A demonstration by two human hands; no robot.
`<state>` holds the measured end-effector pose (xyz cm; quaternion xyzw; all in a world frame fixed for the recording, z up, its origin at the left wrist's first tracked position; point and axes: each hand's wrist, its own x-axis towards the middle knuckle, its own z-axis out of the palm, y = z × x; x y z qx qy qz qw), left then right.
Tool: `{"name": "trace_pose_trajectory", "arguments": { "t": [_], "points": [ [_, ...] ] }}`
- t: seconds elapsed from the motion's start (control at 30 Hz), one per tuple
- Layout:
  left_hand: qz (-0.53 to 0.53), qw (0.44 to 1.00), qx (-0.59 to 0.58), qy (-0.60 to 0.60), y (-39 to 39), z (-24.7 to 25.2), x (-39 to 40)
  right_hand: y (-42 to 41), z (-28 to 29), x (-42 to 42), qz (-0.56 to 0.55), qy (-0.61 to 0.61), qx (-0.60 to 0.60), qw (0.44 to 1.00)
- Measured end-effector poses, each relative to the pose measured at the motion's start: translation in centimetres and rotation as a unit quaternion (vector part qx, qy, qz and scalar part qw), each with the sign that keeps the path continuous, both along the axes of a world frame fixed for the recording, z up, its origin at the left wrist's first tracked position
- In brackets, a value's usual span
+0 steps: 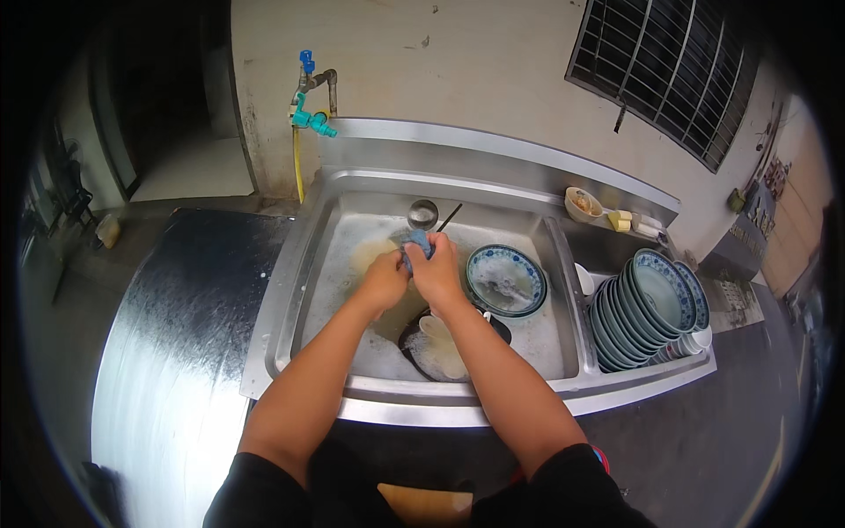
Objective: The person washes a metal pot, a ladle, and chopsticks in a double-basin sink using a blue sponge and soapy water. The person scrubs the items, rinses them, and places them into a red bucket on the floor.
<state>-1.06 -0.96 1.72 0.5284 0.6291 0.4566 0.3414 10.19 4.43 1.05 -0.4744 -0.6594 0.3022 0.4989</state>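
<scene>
Both my hands are together over the soapy water of a stainless steel sink (284,323). A wadded blue cloth (418,243) is gripped between my left hand (386,280) and my right hand (436,267); whether something lies inside it is hidden. Just beyond them a metal ladle (422,214) rests in the suds, a dark handle beside it. Right of my hands, blue-rimmed bowls (507,280) hold foamy water. Below my right wrist, a dark pan (412,343) with a pale bowl (434,328) in it sits partly under foam and my forearm.
In the right basin stands a leaning stack of blue-rimmed bowls (620,323) beside small white cups (693,342). On the back ledge are a bowl with scraps (583,204) and a yellow sponge (620,220). A teal tap (313,123) is at the wall, a dark tabletop (191,284) at left.
</scene>
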Motion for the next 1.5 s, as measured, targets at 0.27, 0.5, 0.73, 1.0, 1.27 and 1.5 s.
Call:
{"name": "trace_pose_trajectory", "arguments": {
  "t": [0.27, 0.5, 0.73, 1.0, 1.27, 1.5],
  "points": [
    [-0.085, 0.991, 0.019, 0.106, -1.5, 1.1, 1.4, 4.1, 2.0, 2.7, -0.168, 0.123, -0.042, 0.977],
    [-0.144, 0.985, -0.002, 0.097, -1.3, 0.3, 0.9, 9.3, 1.1, 10.0, -0.249, 0.253, -0.087, 0.931],
    [-0.057, 0.998, -0.009, 0.020, -0.7, 1.5, -0.7, 9.7, -2.2, 13.1, -0.071, -0.282, -0.163, 0.943],
    [-0.069, 0.997, -0.010, -0.020, -0.6, 0.8, -0.8, 4.6, 3.2, 7.8, 0.099, -0.066, -0.180, 0.976],
    [-0.124, 0.987, -0.009, 0.099, 0.0, -0.6, -1.1, 4.3, 4.0, 6.6, 0.047, 0.310, -0.215, 0.925],
    [-0.173, 0.967, -0.015, 0.187, 0.3, -1.7, -2.2, 8.9, 3.3, 15.1, -0.187, 0.423, -0.123, 0.878]
  ]
}}
